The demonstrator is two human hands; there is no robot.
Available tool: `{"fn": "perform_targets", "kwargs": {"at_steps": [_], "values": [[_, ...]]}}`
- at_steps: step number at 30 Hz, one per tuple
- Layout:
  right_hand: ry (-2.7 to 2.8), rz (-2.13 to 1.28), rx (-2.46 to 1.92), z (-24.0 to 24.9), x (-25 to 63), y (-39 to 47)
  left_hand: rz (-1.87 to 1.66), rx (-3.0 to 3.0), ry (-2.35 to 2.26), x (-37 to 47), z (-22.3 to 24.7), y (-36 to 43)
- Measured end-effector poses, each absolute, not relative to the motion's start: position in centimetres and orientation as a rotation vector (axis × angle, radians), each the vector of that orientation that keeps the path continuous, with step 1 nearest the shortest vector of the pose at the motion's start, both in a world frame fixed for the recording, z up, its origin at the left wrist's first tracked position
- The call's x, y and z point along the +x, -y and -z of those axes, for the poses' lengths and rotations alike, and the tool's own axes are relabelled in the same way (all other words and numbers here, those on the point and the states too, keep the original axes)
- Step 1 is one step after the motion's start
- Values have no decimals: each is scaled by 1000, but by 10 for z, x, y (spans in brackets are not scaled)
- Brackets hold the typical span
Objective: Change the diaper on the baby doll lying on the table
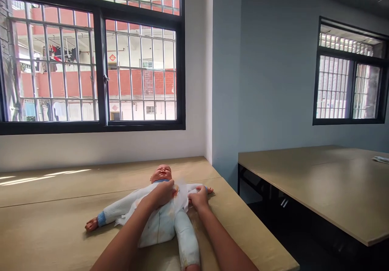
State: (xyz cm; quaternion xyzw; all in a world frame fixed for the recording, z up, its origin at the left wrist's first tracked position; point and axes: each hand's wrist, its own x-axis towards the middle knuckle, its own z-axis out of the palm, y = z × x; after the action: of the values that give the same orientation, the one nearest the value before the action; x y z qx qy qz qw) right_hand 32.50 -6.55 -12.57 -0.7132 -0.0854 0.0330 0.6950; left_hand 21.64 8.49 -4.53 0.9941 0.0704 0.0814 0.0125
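Observation:
A baby doll (162, 173) lies on its back on the wooden table, arms spread, in a pale, stained outfit with blue cuffs and collar. Across its chest is a thin white cloth (182, 196), partly see-through; whether it is a garment I cannot tell. My left hand (164, 193) is closed at the doll's upper chest, pinching the cloth near the collar. Beside the doll's outstretched arm on the right, my right hand (199, 198) pinches the cloth's other edge. A loose white edge (121, 221) of cloth shows left of my left forearm. My forearms hide part of the doll's body.
The wooden table (45, 238) runs along the wall under a barred window (139, 72). Its right edge borders a dark gap. Past that stands a second table (304, 182) with a small flat item (381, 159) at its far right.

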Motion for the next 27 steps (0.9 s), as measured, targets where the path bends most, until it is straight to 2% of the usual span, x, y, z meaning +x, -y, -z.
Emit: {"fn": "perform_targets", "kwargs": {"at_steps": [11,16,21,27], "values": [[175,-402,-1683,117,309,64,-333,3126,-352,213,55,-52],[215,-415,-1720,111,310,72,-607,3178,-177,202,49,-41],[224,-474,-1755,107,312,77,-309,3167,-12,205,51,-41],[238,-434,-1743,107,314,79,-303,3076,-184,195,54,-42]]}}
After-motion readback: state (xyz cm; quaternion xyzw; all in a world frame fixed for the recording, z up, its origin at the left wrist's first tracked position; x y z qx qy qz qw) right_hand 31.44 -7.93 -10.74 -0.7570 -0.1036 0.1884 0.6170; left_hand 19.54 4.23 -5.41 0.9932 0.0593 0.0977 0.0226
